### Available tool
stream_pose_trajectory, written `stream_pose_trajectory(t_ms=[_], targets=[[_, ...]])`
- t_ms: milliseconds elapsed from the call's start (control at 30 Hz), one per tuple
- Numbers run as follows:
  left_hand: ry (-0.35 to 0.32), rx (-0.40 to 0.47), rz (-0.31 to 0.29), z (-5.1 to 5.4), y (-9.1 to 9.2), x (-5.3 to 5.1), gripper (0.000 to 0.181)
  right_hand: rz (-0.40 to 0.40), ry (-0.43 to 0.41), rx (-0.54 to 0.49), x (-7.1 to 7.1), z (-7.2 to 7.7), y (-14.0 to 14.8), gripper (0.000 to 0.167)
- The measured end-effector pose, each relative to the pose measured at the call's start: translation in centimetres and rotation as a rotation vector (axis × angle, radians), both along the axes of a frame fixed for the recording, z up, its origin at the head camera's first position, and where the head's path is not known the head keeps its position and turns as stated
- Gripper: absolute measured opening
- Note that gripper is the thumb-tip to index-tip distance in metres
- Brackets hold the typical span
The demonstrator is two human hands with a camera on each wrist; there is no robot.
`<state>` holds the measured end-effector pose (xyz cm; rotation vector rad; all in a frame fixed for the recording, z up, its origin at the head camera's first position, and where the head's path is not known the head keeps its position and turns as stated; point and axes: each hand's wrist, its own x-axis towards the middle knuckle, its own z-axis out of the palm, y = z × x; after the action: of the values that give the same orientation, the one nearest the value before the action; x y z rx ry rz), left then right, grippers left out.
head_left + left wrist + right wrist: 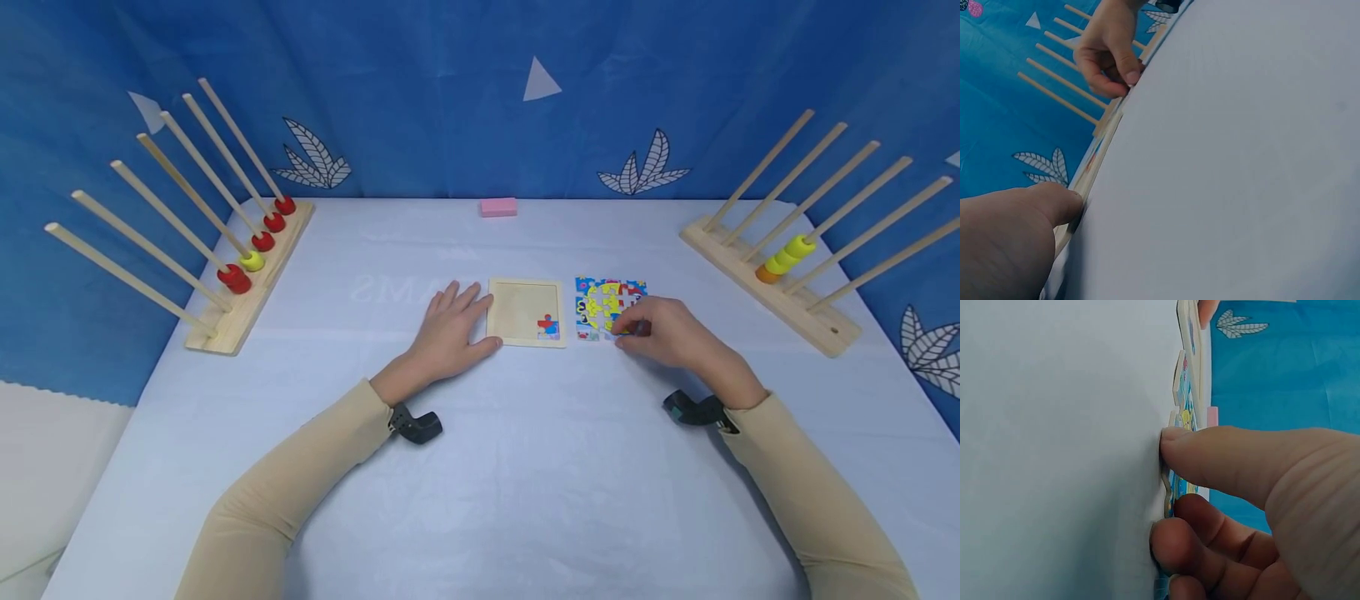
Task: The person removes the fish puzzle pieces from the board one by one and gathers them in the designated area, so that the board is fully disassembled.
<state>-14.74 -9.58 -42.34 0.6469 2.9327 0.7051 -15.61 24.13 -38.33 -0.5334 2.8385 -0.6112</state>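
My left hand [447,335] lies palm down with spread fingers at the left edge of a square wooden puzzle tray [517,342]. In the left wrist view its thumb [1060,203] touches the tray's side. A few joined red and blue puzzle pieces [549,326] sit in the tray's lower right corner. Right of the tray lies a colourful group of jigsaw pieces [592,307], with gaps between some. My right hand [663,332] bends over its lower right part, thumb and fingers pinching a jigsaw piece [1171,480] at the edge. The hand hides part of the group.
A wooden peg rack [251,304] with red and yellow beads stands at left. Another rack [772,287] with yellow and orange beads stands at right. A pink block [498,207] lies at the table's back edge, before a blue curtain [450,100].
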Motion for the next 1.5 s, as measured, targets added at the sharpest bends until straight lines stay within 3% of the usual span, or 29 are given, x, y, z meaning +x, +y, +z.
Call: stream_pose_trajectory(t_ms=[600,1000,1200,1500], targets=[[0.005,0.005,0.002,0.0,-0.2,0.0,0.071,0.09,0.022,-0.025,0.2,0.4,-0.2,0.019],[0.001,0.003,-0.002,-0.1,0.0,0.0,0.07,0.239,0.007,-0.098,1.4,0.0,-1.8,0.03],[0.0,-0.001,0.0,0.1,0.0,0.1,0.071,0.204,-0.015,-0.093,1.2,0.0,-1.8,0.031],[-0.011,-0.01,0.005,0.2,0.1,0.1,0.071,0.037,0.005,0.011,0.9,-0.1,-1.4,0.033]])
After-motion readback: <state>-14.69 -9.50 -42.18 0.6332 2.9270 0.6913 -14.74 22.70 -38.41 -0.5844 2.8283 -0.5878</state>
